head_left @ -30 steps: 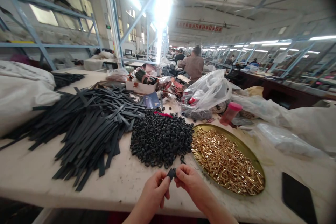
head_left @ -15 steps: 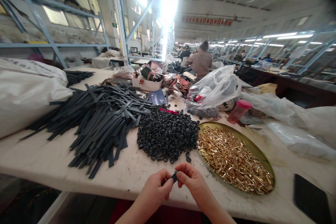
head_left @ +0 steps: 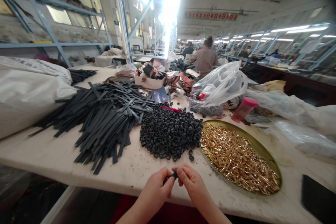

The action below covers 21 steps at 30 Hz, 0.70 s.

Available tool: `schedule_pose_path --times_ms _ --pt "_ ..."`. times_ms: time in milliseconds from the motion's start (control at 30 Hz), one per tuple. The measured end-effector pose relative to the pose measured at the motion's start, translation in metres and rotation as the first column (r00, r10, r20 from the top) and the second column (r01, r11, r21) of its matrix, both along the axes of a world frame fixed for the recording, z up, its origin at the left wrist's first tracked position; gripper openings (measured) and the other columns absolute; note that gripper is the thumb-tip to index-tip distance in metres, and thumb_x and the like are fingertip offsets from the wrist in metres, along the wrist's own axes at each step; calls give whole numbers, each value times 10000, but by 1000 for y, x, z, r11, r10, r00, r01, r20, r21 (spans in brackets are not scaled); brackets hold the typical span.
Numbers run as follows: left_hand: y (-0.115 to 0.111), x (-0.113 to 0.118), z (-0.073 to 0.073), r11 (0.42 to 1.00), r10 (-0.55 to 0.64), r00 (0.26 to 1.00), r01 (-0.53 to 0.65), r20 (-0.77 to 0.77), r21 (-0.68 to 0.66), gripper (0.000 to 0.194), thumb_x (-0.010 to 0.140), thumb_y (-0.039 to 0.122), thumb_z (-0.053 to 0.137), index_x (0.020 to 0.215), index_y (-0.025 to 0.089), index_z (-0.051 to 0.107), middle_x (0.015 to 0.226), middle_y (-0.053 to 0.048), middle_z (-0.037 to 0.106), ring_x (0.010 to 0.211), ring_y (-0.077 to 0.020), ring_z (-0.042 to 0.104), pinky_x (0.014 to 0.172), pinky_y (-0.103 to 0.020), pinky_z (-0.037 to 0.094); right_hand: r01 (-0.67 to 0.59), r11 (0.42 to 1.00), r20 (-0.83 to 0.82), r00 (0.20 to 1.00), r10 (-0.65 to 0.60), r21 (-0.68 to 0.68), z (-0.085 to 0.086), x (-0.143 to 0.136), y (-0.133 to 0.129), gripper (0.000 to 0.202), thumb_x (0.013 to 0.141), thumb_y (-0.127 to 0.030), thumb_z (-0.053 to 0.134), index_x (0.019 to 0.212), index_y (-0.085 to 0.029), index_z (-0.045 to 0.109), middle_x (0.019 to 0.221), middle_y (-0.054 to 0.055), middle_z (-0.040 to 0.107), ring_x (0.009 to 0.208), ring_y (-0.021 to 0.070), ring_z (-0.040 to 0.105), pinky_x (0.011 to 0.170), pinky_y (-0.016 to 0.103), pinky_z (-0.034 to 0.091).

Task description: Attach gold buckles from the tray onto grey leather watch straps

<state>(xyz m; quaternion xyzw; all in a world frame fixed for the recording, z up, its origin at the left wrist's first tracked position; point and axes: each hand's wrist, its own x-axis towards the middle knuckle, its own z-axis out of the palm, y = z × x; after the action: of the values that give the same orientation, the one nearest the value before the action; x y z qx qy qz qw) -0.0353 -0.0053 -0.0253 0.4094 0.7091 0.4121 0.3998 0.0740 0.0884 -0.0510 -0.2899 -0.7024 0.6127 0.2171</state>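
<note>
Close to the table's front edge, my left hand [head_left: 160, 183] and my right hand [head_left: 189, 178] meet, both closed on a small dark strip [head_left: 172, 176]. Thumbs and fingertips pinch it from either side, and the fingers cover most of it. Just beyond my hands lies a heap of small black loops [head_left: 170, 133]. Left of that heap spreads a pile of long flat black strips [head_left: 105, 122]. On the right, a round gold tray [head_left: 278, 171] bears many small gold-coloured metal buckles [head_left: 238, 157].
A black phone-like slab [head_left: 315, 196] lies at the right edge. Behind the tray stand a pink-lidded jar [head_left: 243, 109] and clear plastic bags [head_left: 223, 84]. A white sack [head_left: 31, 94] bulges at left. Farther back, a person [head_left: 206, 57] sits facing away.
My fingers have shifted slightly on the dark strip, and less of it shows between them. The whole view has moved a little, so the table's things appear farther right.
</note>
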Motion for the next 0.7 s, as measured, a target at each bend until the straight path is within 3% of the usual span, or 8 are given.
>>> schedule_pose_path --times_ms 100,200,267,333,433,567,700 --pt "-2 -1 3 1000 1 999 -1 -32 -18 217 800 323 408 669 178 503 479 53 461 477 -108 425 501 -210 310 -41 997 5 999 40 67 -4 1 -2 367 776 -493 468 813 -177 651 691 6 497 564 113 482 546 258 374" --pt "-8 -1 6 998 -59 997 57 51 35 139 781 223 403 824 177 527 615 39 534 536 -100 454 527 -203 334 45 997 5 999 -45 -68 -6 1 -3 377 733 -527 512 817 -171 605 626 -15 503 512 108 463 510 253 364" --pt "-12 -1 7 995 -81 990 73 117 70 258 754 156 401 998 182 481 715 30 570 563 -94 466 536 -200 345 93 982 1 996 -94 -165 -6 0 -4 378 697 -546 545 751 -172 566 532 -43 470 489 107 441 502 249 350" --pt "-16 -1 6 995 -59 987 47 151 85 319 753 143 398 1070 174 421 728 20 582 578 -98 476 538 -203 351 60 974 -20 998 -66 -217 -4 -1 -7 374 671 -545 577 684 -174 533 508 -50 460 492 105 435 504 246 339" --pt "-20 -2 2 995 -13 986 -4 165 103 266 768 163 399 1034 165 404 696 12 586 593 -108 495 535 -210 355 -8 972 -76 997 -10 -236 -1 0 -17 373 673 -536 587 662 -168 523 532 -42 483 513 100 440 520 244 336" --pt "-24 -2 2 996 17 987 -30 161 82 236 757 173 423 991 173 399 695 16 598 539 -99 486 524 -214 360 -27 925 -183 982 -46 -378 6 3 -27 454 784 -571 398 708 -158 571 593 0 551 562 109 473 558 252 361" --pt "-26 0 5 993 81 989 -90 121 76 178 749 228 479 905 186 404 638 30 585 574 -120 516 544 -219 362 -33 835 -162 984 -68 -550 9 2 -32 321 668 -490 632 727 -182 561 584 -40 552 526 77 443 521 210 333"
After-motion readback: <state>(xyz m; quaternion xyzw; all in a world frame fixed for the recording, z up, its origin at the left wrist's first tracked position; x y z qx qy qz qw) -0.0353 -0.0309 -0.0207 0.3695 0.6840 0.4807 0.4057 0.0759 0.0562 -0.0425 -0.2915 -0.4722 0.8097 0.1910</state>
